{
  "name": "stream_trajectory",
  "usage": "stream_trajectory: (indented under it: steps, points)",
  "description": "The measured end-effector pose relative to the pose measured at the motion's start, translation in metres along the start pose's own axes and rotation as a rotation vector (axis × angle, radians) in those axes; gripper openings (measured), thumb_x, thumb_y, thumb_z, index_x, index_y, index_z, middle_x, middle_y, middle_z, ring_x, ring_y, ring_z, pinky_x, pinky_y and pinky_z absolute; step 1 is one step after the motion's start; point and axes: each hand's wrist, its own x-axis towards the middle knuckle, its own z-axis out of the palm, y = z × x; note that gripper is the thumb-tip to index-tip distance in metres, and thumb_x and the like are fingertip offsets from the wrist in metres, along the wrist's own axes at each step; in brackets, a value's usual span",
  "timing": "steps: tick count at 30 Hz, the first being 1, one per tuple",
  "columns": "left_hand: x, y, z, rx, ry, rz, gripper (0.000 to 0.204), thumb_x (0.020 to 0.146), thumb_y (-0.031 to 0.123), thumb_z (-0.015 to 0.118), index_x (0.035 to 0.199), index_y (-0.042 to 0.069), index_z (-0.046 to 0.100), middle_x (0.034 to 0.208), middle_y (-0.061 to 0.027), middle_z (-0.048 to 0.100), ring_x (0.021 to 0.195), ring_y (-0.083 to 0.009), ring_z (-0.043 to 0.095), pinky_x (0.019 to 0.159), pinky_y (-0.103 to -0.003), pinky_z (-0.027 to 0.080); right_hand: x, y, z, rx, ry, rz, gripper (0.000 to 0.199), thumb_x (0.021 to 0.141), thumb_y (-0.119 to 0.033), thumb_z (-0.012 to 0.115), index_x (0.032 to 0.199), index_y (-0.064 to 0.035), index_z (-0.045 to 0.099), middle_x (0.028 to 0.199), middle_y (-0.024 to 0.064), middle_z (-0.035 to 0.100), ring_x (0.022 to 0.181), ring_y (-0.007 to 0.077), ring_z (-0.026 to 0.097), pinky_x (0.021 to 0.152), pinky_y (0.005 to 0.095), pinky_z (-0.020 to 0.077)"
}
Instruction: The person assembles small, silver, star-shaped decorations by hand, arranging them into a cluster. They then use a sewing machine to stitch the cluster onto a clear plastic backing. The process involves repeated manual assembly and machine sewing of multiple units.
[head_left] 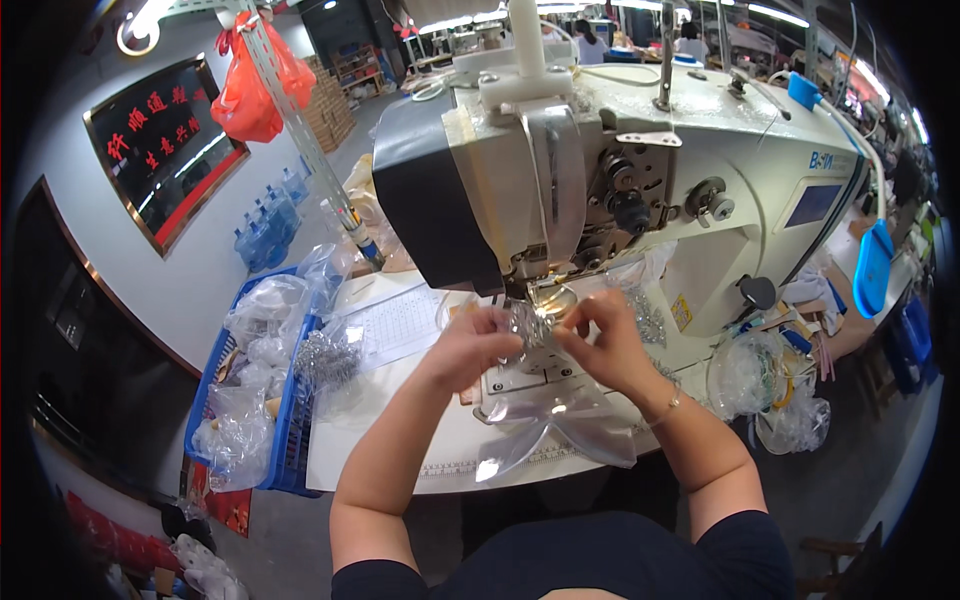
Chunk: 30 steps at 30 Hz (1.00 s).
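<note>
Both my hands are at the needle area of a white industrial sewing machine (725, 150). My left hand (470, 350) is closed, thumb and fingers pinching the left side of a small shiny, see-through piece (528, 325); its exact kind cannot be made out. On the other side of the needle, my right hand (607, 338) makes a pinch at the piece's right edge; what lies between those fingertips is too small to tell. Below the hands, a clear plastic guard (555, 440) with two curved lobes juts over the table's front edge.
Left of the machine, a tangled shiny heap (328, 358) lies beside a printed sheet (395, 325) on the white table (375, 450). A blue basket (290, 450) of clear bags stands at the left edge. More clear bags (745, 380) sit at the right. A blue tag (873, 268) hangs there.
</note>
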Motion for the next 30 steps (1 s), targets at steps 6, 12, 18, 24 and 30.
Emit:
stream_trajectory:
  steps: [6,12,18,24,30]
  points:
    - [-0.053,-0.049,0.022,-0.22,0.067,0.147,0.031,0.075,-0.006,0.066,0.101,0.003,0.053,0.093,-0.0056,0.062,0.083,-0.0127,0.06,0.076,-0.026,0.049,-0.089,0.048,-0.063,-0.075,-0.05,0.194,0.022,0.071,-0.007,0.069,0.093,-0.0026,0.065,0.099,0.0128,0.059,0.096,0.0301,0.054,0.086,0.0363,0.0433]
    - [-0.07,-0.075,0.017,-0.3,0.093,0.162,0.031,0.076,-0.008,0.063,0.103,0.004,0.051,0.101,-0.0078,0.06,0.087,-0.0145,0.06,0.076,-0.026,0.048,-0.157,0.104,-0.078,-0.539,-0.057,0.154,0.03,0.069,-0.005,0.068,0.098,-0.0007,0.063,0.097,0.0132,0.06,0.094,0.0327,0.055,0.084,0.0385,0.0454]
    - [-0.077,-0.094,0.015,-0.37,0.102,0.189,0.03,0.079,-0.006,0.059,0.106,0.005,0.051,0.1,-0.0078,0.061,0.09,-0.0162,0.06,0.079,-0.029,0.049,-0.157,0.109,-0.073,-0.613,0.1,0.106,0.038,0.073,-0.008,0.067,0.109,-0.0001,0.057,0.106,0.0174,0.058,0.1,0.0347,0.053,0.089,0.0399,0.0422]
    - [-0.086,-0.092,0.02,-0.443,0.132,0.189,0.029,0.076,-0.007,0.06,0.101,0.005,0.052,0.103,-0.0083,0.06,0.094,-0.0193,0.062,0.087,-0.036,0.051,-0.163,0.094,-0.068,-0.67,0.08,0.17,0.067,0.065,-0.019,0.077,0.123,-0.0025,0.047,0.127,0.0218,0.044,0.117,0.0362,0.042,0.1,0.0436,0.0323]
    - [-0.087,-0.104,0.019,-0.467,0.104,0.189,0.028,0.079,-0.008,0.059,0.103,0.005,0.052,0.106,-0.0092,0.061,0.095,-0.0189,0.061,0.089,-0.036,0.05,-0.164,0.087,-0.077,-0.56,-0.037,0.056,0.021,0.067,-0.01,0.072,0.086,-0.0048,0.065,0.09,0.0084,0.058,0.089,0.0288,0.053,0.08,0.0384,0.0421]
